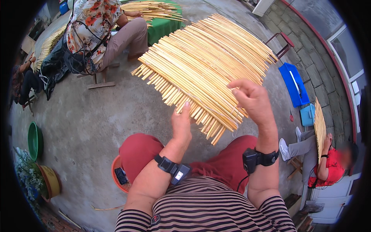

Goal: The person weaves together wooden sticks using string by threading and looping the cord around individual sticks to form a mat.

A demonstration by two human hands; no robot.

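Note:
A mat of straw-coloured reed stalks [205,65], tied side by side with thin pale thread, spreads out in front of me above my knees. Shorter stalk ends stick out in a layer along its near left edge. My left hand [181,121] grips that near edge, thumb on top and the other fingers hidden beneath. Over the near right part of the mat, my right hand [251,100] is closed, its index finger bent toward the thumb. Whatever lies between those fingertips is too small to make out. A loose bit of thread hangs at the mat's near corner.
An orange basin [119,174] stands by my left knee. To the right are a blue crate [293,85], a light blue box [307,115] and a seated person [328,170] with another mat. Someone in a floral shirt [92,31] sits far left beside a green-covered table [164,29] with reeds.

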